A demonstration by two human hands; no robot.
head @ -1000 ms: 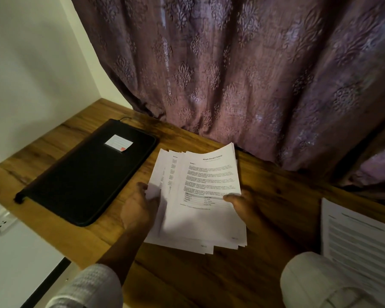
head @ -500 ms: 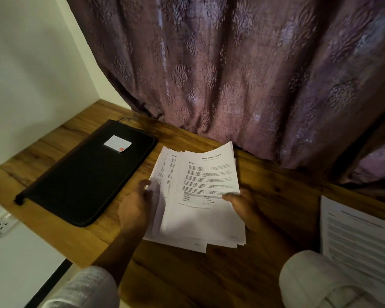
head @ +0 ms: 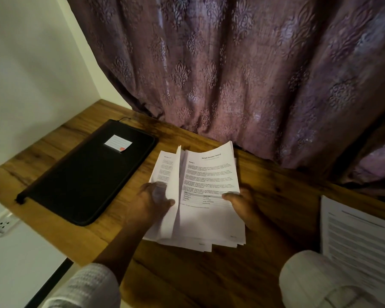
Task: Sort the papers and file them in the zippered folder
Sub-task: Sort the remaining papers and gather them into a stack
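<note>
Black zippered folder (head: 87, 178) seemingly closed, papers (head: 209, 174) outside

free: bare table (head: 287, 192) right of papers (head: 209, 174) | blocked: zippered folder (head: 82, 174) left, curtain (head: 231, 74) behind (touching tabletop)

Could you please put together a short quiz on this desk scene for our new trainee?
1. True or false: the black zippered folder lies open on the wooden table.
2. Which hand turns up a sheet's edge from the paper stack? A) left hand B) right hand C) neither
3. Fill in: the folder lies to the ___ of the paper stack.
Key: 1 false, it is closed, with a white label on top; 2 A; 3 left.
</note>
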